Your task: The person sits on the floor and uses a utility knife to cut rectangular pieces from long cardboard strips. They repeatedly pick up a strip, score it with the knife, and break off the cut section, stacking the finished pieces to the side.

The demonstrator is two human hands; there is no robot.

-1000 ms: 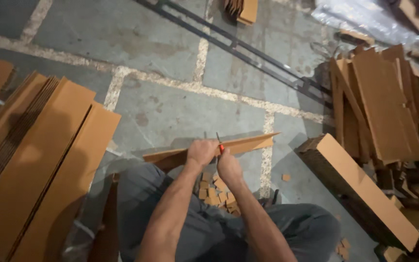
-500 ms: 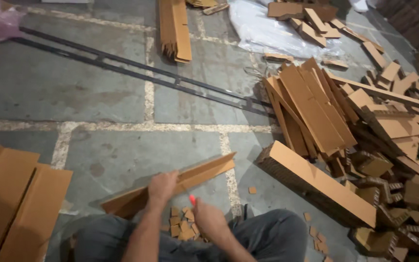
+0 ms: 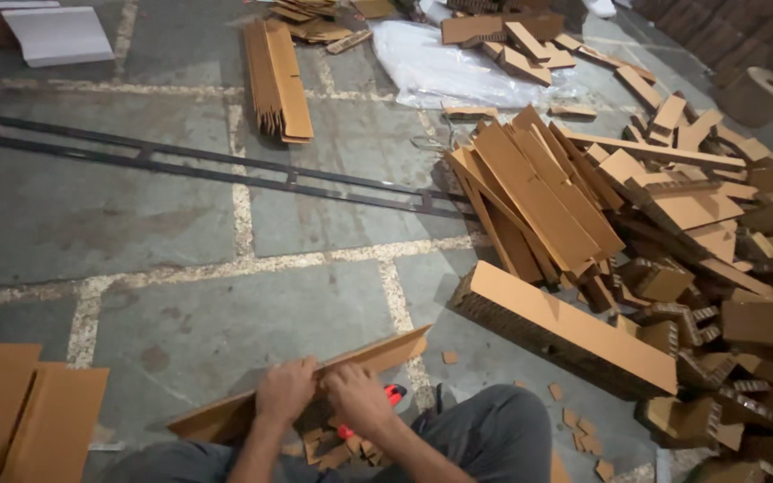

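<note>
1. Left hand [image 3: 285,390] – closed over the top edge of a long cardboard angle strip [image 3: 315,380], fingers curled on it near its middle.
2. Right hand [image 3: 357,396] – just beside the left, also clamped on the strip; a red-handled tool [image 3: 392,394] shows under its fingers, the blade hidden, so the tool's kind cannot be told.
3. The strip lies slanted across the person's lap, low end to the left, high end rising right past both hands toward the floor joint.
4. Small cardboard offcuts [image 3: 337,445] lie directly below the hands, between the grey-trousered knees [image 3: 485,429].
5. Left of the left hand, flat cardboard sheets [image 3: 20,407] rest on the stone floor [image 3: 163,224].
6. Right of the right hand – a thick honeycomb cardboard block [image 3: 565,326], and beyond it a large heap of cardboard pieces [image 3: 673,215].
7. Farther out: a dark metal rail [image 3: 190,165] crossing the floor, a bundle of strips [image 3: 277,79], a clear plastic sheet [image 3: 458,67].
</note>
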